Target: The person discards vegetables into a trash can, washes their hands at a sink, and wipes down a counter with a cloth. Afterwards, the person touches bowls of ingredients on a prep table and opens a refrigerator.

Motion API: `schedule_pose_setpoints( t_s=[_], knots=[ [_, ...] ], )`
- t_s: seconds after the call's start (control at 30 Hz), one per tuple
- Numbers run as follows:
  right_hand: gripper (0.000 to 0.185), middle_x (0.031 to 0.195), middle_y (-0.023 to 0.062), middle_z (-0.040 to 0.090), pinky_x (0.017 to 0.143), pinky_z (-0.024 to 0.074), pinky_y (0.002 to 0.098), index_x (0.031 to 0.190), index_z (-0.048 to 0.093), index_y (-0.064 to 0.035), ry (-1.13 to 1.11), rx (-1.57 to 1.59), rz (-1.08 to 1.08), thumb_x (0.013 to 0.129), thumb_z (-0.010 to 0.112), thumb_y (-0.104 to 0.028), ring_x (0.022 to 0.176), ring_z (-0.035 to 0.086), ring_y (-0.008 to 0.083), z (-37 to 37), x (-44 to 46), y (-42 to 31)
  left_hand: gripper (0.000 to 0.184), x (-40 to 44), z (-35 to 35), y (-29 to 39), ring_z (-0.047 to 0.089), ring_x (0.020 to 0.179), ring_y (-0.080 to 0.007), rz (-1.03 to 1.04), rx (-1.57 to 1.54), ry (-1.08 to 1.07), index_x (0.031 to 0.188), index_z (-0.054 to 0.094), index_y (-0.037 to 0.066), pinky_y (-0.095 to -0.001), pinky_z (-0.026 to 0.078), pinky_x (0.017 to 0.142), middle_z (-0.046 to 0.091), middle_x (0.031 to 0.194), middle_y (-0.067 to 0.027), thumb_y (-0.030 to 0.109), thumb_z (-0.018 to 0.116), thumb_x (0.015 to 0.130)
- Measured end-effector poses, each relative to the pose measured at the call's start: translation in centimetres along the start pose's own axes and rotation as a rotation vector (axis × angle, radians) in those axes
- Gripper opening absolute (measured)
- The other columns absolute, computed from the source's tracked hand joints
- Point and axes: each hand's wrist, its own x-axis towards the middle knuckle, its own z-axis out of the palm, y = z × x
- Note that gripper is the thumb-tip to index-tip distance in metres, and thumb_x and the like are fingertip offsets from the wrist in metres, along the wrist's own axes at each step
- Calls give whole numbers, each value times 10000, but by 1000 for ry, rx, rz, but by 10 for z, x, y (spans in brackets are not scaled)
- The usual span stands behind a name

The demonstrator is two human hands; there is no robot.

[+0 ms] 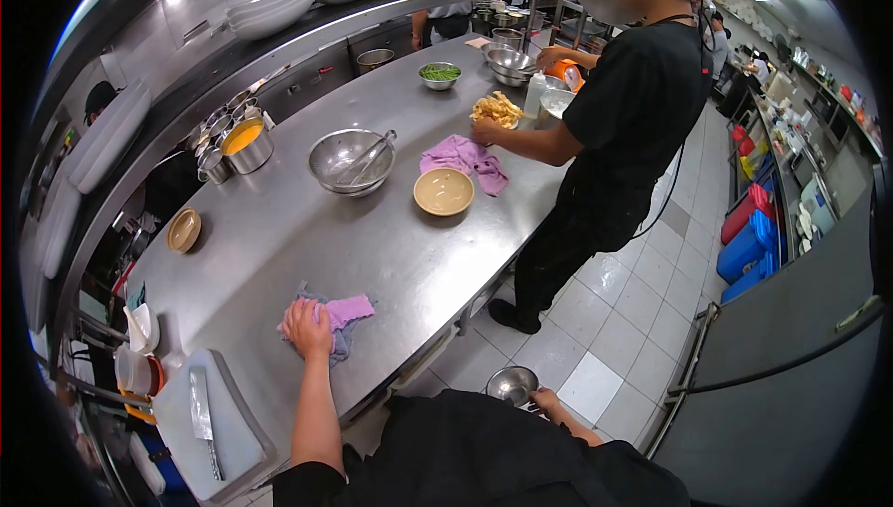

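Observation:
My left hand [307, 328] presses down on a bunched pink and grey cloth [350, 310] on the steel table, its fingers curled over the fabric. Low at my right side, off the table's edge, my right hand [547, 402] grips the rim of a small metal bowl [512, 382]. The inside of that bowl looks bare. Left of my left hand lies a cleaver [199, 405] on a white cutting board [228, 414].
A co-worker [633, 107] in black stands at the table's right side, one hand by a pile of yellowish food [499, 111]. Farther along are a tan bowl [444, 192], a purple cloth [462, 155], a metal bowl with a whisk [352, 161] and an orange-filled pot [247, 146].

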Motion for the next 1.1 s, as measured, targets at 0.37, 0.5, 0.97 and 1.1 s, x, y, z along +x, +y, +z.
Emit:
schedule_pose_setpoints(
  t_s=[0.37, 0.5, 0.97, 1.1],
  knots=[
    [253, 870, 150, 620, 561, 561, 421, 969, 544, -7, -5, 8, 9, 826, 573, -214, 729, 663, 299, 3, -8, -3, 249, 1, -3, 1, 479, 1190, -287, -9, 4, -33, 992, 678, 133, -440, 298, 1036, 588, 1209, -75, 297, 624, 813],
    [239, 835, 139, 621, 546, 556, 409, 949, 552, -12, 5, 39, -3, 810, 578, -205, 709, 665, 285, -1, -10, -2, 253, 3, 1, -2, 486, 1181, -289, -28, 24, -43, 993, 677, 135, -453, 309, 1026, 589, 1203, -76, 300, 615, 811],
    [208, 852, 121, 616, 514, 538, 363, 965, 544, -1, 133, 442, -76, 831, 536, -160, 674, 641, 240, -35, -30, 3, 293, 49, 21, -34, 524, 1128, -290, -142, 152, -67, 1020, 669, 124, -456, 359, 971, 592, 1212, -67, 332, 558, 847],
    [170, 822, 117, 587, 509, 514, 366, 939, 530, -8, 212, 622, -111, 821, 532, -132, 659, 607, 228, -50, -29, -24, 307, 66, 34, -41, 521, 1145, -288, -212, 171, -61, 1036, 664, 118, -467, 368, 960, 600, 1202, -76, 341, 537, 867]
  ],
)
